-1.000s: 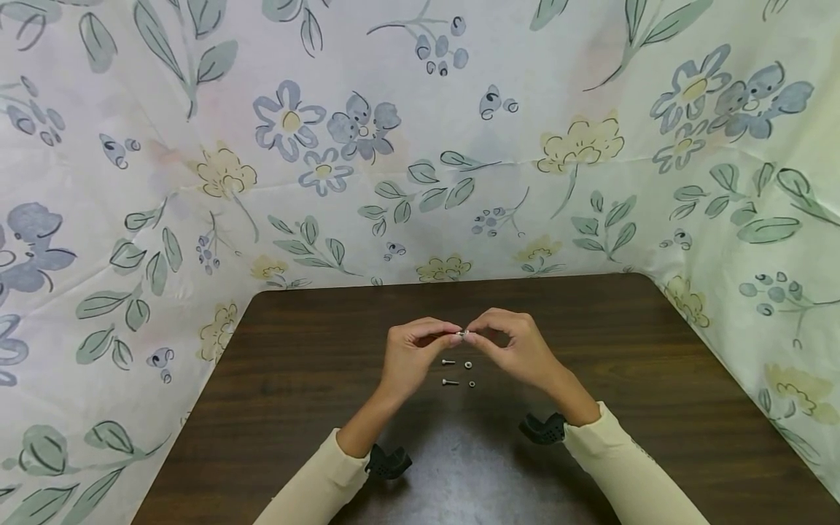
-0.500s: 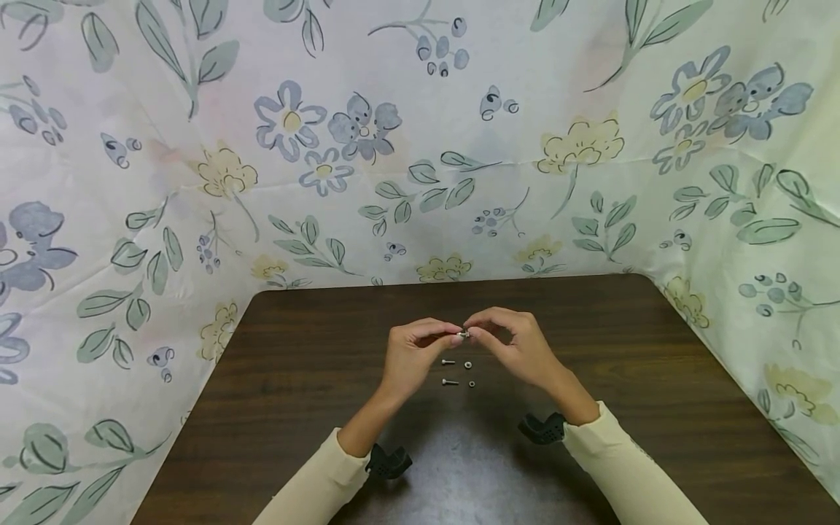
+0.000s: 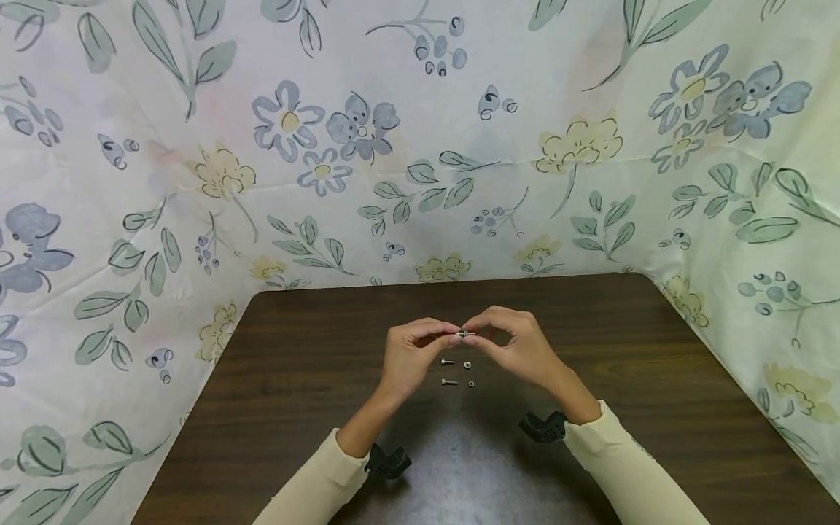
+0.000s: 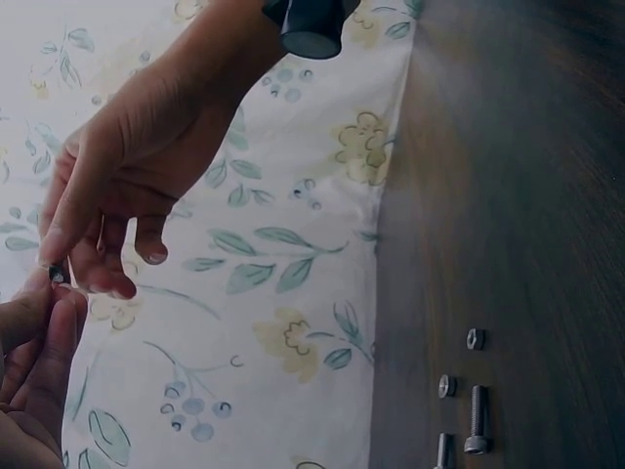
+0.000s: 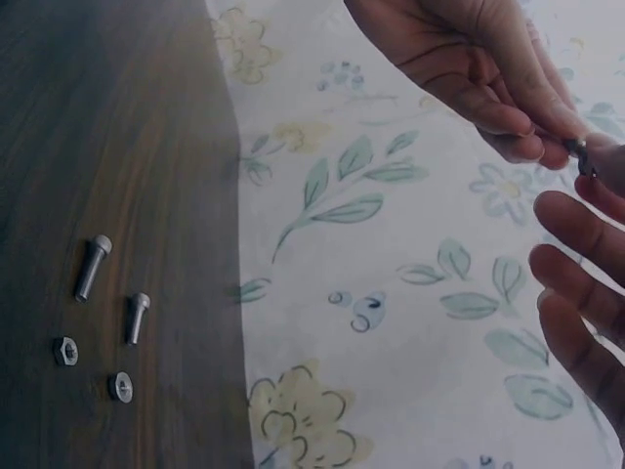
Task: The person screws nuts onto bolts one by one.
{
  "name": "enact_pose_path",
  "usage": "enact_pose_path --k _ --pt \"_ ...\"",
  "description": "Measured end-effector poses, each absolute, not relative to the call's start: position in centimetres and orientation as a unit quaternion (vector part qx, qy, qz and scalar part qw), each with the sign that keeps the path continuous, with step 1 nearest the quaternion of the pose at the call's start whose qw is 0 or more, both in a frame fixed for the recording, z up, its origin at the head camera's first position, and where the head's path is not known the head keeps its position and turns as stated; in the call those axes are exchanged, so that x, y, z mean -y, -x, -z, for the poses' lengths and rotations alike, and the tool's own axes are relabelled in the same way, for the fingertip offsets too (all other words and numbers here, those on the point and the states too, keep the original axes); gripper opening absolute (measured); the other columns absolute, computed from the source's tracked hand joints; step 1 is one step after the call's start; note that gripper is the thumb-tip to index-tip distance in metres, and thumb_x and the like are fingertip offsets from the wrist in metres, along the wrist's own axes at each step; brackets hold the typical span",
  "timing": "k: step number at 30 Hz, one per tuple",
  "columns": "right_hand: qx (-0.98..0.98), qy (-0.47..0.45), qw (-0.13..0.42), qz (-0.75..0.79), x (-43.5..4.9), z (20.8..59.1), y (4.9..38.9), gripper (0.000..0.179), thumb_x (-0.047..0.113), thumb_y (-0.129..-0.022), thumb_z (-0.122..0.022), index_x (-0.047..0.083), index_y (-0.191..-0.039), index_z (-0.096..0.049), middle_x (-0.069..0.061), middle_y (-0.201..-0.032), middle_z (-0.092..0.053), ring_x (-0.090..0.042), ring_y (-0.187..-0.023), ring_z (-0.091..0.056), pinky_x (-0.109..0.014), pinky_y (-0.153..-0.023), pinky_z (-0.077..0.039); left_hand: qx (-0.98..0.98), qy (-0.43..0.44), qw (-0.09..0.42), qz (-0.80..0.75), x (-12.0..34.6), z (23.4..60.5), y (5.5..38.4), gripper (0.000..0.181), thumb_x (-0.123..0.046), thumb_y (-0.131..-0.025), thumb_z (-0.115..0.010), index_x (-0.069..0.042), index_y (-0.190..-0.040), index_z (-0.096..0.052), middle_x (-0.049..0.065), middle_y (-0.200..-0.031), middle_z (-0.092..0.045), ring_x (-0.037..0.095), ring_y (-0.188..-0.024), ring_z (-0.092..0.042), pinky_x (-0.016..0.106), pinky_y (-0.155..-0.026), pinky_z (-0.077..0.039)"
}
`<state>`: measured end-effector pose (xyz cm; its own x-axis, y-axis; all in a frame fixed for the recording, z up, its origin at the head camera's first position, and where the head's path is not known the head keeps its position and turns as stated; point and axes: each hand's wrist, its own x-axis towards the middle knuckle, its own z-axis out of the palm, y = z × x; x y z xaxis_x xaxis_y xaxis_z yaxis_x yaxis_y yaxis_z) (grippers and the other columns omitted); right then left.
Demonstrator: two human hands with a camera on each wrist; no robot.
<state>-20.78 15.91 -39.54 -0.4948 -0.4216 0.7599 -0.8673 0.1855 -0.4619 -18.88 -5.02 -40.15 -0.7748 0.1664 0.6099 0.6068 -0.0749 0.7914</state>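
Over the middle of the table, my left hand (image 3: 408,357) pinches a small silver bolt (image 3: 465,333) between thumb and index finger. My right hand (image 3: 518,346) holds thumb and index fingertips at a nut on that bolt, facing the left fingertips. In the right wrist view the bolt and nut (image 5: 580,154) are partly covered by fingers, and the other right fingers (image 5: 576,259) hang spread. Just below the hands lie a shorter bolt (image 3: 448,362), a longer bolt (image 3: 449,382), a larger-looking nut (image 3: 467,365) and a smaller-looking nut (image 3: 471,383).
The dark wooden table (image 3: 315,408) spreads beneath both arms. A floral cloth (image 3: 420,219) hangs along its back and sides. Black wrist mounts (image 3: 389,462) sit at the sleeve cuffs.
The right thumb and index finger have shifted slightly around the nut, and the bolt's end now shows between them. The left hand and the loose bolts and nuts stay put.
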Motion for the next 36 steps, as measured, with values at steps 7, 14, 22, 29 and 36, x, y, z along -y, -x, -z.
enact_pose_path --k 7,14,22,29,36 --pt "0.737 -0.432 0.243 -0.459 -15.78 39.65 20.67 0.026 -0.009 -0.079 -0.081 0.01 -0.097 -0.076 -0.003 -0.089 -0.074 -0.011 -0.074 -0.066 -0.02 -0.065 -0.055 0.652 0.312 0.171 0.67 5.08 40.92 19.47 0.009 0.003 -0.086 -0.077 0.004 -0.095 -0.078 0.013 -0.09 -0.075 0.018 -0.079 -0.073 0.034 -0.071 -0.063" --pt "0.754 -0.419 0.222 -0.455 -15.98 39.6 20.76 0.014 -0.001 -0.091 -0.074 0.012 -0.095 -0.077 0.001 -0.085 -0.074 -0.009 -0.072 -0.066 -0.021 -0.065 -0.055 0.655 0.316 0.17 0.665 5.12 40.72 19.58 0.008 -0.003 -0.087 -0.078 0.001 -0.095 -0.079 0.009 -0.089 -0.075 0.02 -0.077 -0.073 0.037 -0.069 -0.063" --pt "0.742 -0.431 0.251 -0.449 -16.14 39.14 20.73 0.033 -0.003 -0.078 -0.085 0.01 -0.107 -0.076 0.0 -0.095 -0.075 -0.012 -0.078 -0.068 -0.031 -0.06 -0.058 0.648 0.308 0.167 0.676 5.37 40.42 19.65 0.009 -0.001 -0.087 -0.078 0.0 -0.096 -0.079 0.011 -0.09 -0.075 0.023 -0.078 -0.074 0.04 -0.069 -0.063" --pt "0.724 -0.454 0.271 -0.444 -15.88 39.07 20.76 0.034 -0.009 -0.075 -0.085 0.009 -0.103 -0.076 -0.002 -0.093 -0.074 -0.012 -0.077 -0.069 -0.022 -0.063 -0.057 0.65 0.303 0.162 0.678 5.45 40.56 19.44 0.009 -0.001 -0.087 -0.078 0.0 -0.097 -0.079 0.011 -0.091 -0.076 0.023 -0.08 -0.074 0.039 -0.071 -0.063" --pt "0.737 -0.441 0.259 -0.442 -15.93 39.17 20.44 0.027 -0.008 -0.078 -0.083 0.006 -0.099 -0.076 -0.005 -0.093 -0.075 -0.012 -0.076 -0.069 -0.018 -0.065 -0.057 0.648 0.304 0.153 0.682 5.34 40.96 19.43 0.01 0.001 -0.087 -0.078 0.001 -0.097 -0.079 0.012 -0.09 -0.075 0.023 -0.08 -0.074 0.039 -0.071 -0.063"
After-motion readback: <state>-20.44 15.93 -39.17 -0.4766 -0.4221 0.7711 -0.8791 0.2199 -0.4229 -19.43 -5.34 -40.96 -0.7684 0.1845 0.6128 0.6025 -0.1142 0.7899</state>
